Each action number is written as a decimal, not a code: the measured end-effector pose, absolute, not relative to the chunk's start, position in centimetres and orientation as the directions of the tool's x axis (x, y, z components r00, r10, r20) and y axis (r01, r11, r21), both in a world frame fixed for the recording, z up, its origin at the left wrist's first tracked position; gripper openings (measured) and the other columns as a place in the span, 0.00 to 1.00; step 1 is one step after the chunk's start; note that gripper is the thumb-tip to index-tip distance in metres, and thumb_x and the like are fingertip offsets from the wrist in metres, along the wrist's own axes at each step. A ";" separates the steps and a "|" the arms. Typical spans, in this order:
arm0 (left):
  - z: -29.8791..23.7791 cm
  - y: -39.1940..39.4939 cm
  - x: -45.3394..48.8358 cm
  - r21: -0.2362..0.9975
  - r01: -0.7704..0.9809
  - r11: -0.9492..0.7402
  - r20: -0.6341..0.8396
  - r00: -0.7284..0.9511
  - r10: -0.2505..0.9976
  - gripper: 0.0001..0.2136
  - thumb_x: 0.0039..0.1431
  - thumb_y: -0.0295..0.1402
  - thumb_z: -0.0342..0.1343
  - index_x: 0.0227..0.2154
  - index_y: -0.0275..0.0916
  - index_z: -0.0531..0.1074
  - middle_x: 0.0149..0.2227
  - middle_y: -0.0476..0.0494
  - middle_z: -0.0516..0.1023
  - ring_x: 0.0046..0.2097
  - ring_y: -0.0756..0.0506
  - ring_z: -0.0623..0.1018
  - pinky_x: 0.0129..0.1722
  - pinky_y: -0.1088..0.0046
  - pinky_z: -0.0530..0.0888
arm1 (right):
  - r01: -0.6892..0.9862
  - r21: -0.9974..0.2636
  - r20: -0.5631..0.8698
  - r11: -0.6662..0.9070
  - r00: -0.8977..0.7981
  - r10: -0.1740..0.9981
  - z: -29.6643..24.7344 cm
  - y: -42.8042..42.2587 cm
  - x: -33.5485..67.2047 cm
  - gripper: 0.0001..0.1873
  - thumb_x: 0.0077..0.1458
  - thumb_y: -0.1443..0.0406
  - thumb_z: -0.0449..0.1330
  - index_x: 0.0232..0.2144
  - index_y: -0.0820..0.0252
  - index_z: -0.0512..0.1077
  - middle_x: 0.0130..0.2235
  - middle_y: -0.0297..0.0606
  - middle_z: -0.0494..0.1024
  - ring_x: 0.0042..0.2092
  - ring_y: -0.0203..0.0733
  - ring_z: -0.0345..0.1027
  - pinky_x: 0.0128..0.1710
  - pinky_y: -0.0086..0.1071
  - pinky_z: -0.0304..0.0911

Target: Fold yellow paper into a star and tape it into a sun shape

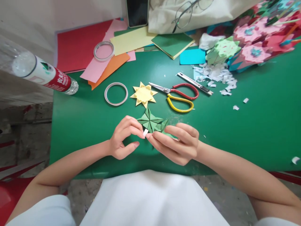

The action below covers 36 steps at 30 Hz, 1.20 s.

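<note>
A small white strip (145,132) sits between the fingertips of my two hands, in front of a green folded paper star (150,120). My right hand (176,142) is closed, its fingertips pinching at the strip's lower end; its thumb is mostly hidden. The curled fingers of my left hand (125,136) touch the strip's other side, while the thumb stays apart from them. More green folded paper (164,125) shows partly behind my right fingers. Just beyond the green star lies a yellow paper star (144,94), beside scissors (181,97) with one red and one yellow handle.
Two tape rolls (116,94) (103,51) lie at left, near a tilted water bottle (49,73). A utility knife (195,83) and white scraps (217,73) lie at right. Coloured sheets (82,45), a phone (137,12), glasses (184,15) and paper flowers (255,53) line the back.
</note>
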State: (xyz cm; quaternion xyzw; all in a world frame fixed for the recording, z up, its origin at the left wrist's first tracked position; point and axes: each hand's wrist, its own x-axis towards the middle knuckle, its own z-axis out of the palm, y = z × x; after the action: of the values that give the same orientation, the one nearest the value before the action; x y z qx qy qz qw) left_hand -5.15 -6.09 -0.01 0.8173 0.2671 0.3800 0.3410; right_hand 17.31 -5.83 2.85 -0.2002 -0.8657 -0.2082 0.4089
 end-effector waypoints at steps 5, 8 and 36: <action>0.1 -5.9 -5.2 0.761 0.135 -0.634 0.449 0.597 0.665 0.07 0.57 0.31 0.52 0.38 0.45 0.69 0.36 0.45 0.76 0.39 0.44 0.75 0.42 0.61 0.73 | 0.516 0.193 0.785 0.834 -0.591 0.184 2.5 -5.8 17.3 0.13 0.52 0.68 0.62 0.20 0.47 0.79 0.26 0.21 0.78 0.26 0.33 0.64 0.27 0.33 0.55; 0.1 -5.9 -5.1 0.768 0.133 -0.626 0.438 0.604 0.666 0.06 0.57 0.31 0.52 0.38 0.44 0.70 0.36 0.45 0.76 0.39 0.44 0.74 0.42 0.61 0.73 | 0.503 0.203 0.812 0.840 -0.566 0.142 2.1 -5.8 17.1 0.11 0.51 0.68 0.63 0.21 0.49 0.79 0.26 0.23 0.78 0.27 0.33 0.63 0.27 0.34 0.53; 0.2 -5.1 -5.0 0.701 0.606 -0.375 0.104 0.434 0.895 0.13 0.67 0.35 0.46 0.51 0.42 0.70 0.45 0.47 0.80 0.49 0.44 0.73 0.49 0.64 0.65 | 0.769 -0.230 0.358 0.597 -0.503 0.786 0.6 -6.1 16.8 0.37 0.52 0.47 0.61 0.55 0.66 0.62 0.41 0.44 0.76 0.42 0.51 0.67 0.42 0.42 0.59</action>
State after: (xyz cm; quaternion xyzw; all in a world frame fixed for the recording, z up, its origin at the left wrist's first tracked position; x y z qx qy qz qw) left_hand -4.96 -5.13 0.16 0.7928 0.4733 0.2430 0.2972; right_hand 16.81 -6.13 0.60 -0.4485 -0.8667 0.0204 0.2174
